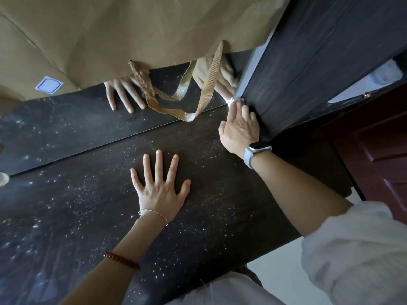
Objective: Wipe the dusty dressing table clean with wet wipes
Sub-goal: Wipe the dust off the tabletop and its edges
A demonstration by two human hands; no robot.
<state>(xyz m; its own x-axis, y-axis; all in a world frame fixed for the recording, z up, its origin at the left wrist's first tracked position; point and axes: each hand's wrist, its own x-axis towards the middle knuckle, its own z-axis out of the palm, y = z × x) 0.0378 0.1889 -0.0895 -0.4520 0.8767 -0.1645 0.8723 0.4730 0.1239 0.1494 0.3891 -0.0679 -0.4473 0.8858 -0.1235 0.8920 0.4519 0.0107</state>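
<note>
The dark wooden dressing table (pixel 92 208) fills the middle of the view, sprinkled with pale dust specks. My left hand (pixel 159 186) lies flat on the tabletop with fingers spread, holding nothing. My right hand (pixel 240 126), with a watch on its wrist, presses a white wet wipe (pixel 236 99) into the back right corner, where the tabletop meets the mirror and the dark side panel. Only a small edge of the wipe shows past my fingertips.
A mirror (pixel 66 126) runs along the back edge and reflects both hands. Brown paper (pixel 110 36) covers its upper part, with a gold ribbon (pixel 187 93) hanging down. A tall dark wooden panel (pixel 319 62) stands at the right. A reddish door (pixel 378 159) is beyond it.
</note>
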